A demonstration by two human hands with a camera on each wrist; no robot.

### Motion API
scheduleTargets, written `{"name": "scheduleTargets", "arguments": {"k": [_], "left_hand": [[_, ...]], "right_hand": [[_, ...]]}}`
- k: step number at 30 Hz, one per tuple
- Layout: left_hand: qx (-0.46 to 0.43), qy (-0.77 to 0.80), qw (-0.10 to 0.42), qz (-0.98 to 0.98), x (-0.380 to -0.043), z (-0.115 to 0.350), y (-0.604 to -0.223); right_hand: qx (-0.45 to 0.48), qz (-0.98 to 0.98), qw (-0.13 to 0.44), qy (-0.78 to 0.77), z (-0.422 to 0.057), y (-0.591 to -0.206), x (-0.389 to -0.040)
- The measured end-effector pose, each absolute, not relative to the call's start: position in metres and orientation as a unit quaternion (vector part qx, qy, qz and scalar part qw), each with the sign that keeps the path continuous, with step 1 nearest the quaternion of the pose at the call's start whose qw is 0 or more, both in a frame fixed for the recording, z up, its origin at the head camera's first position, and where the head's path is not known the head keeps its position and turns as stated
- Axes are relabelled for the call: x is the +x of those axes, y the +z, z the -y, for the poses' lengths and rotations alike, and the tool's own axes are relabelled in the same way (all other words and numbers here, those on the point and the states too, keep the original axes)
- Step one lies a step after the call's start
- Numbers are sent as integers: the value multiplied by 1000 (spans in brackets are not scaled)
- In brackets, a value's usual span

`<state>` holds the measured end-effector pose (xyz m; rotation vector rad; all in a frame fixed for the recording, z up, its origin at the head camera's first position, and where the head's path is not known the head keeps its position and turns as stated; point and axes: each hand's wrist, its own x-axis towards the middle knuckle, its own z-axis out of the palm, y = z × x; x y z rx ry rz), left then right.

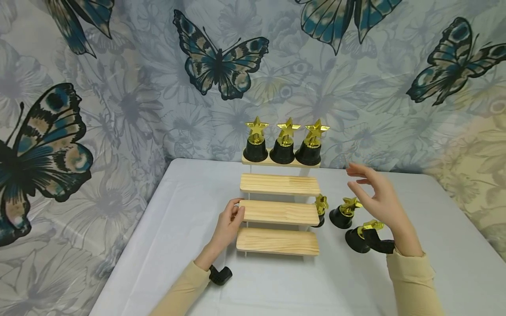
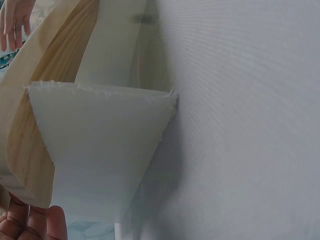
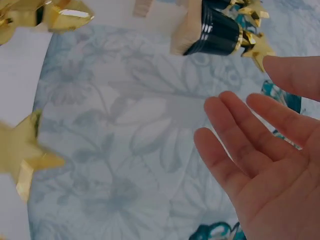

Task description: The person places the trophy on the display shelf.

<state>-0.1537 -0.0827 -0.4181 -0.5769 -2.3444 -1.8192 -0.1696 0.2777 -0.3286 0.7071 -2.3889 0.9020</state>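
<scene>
A tiered display stand has several pale wooden shelves (image 1: 281,212). My left hand (image 1: 229,219) holds the left end of the second shelf from the front, thumb at its near corner. In the left wrist view, fingertips (image 2: 35,222) touch the underside of a wooden end. Off to the right, my right hand (image 1: 375,195) hovers with nothing in it, fingers loosely extended and thumb apart. Below it are black-based gold star trophies: one trophy (image 1: 343,213) stands left of the wrist, another trophy (image 1: 356,239) nearer, and a third trophy (image 1: 321,206) is partly hidden by the stand.
On the top shelf (image 1: 281,163) stand three more trophies, the middle trophy (image 1: 283,149) between two others. A white cloth (image 1: 189,193) covers the table. Behind it hangs a butterfly-patterned backdrop (image 1: 150,114). White uprights (image 2: 105,145) support the shelves.
</scene>
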Motion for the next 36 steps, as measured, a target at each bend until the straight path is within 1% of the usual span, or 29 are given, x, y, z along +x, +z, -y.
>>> {"name": "scheduleTargets", "arguments": {"k": [8,14,19,22,24,36], "left_hand": [[-191,-604,59,772,-155,82,-421],[-190,-606,59,770,-155,81,-422],[-191,-605,62,770,-154,81,-421],[-192,-606,62,770,-153,82,-420],[-190,-605,61,771,-153,83,-420],[-193,-609,61,767,-155,82,-422]], "right_hand": [[227,887,236,325,-307,-345,-141],[196,903,219,312,-326,-356,-123],[181,914,180,317,-336,-368,-113],[175,920,147,320,-340,-376,-110],[175,922,135,319,-342,-382,-109],[184,921,102,327,-349,-401,-112]]}}
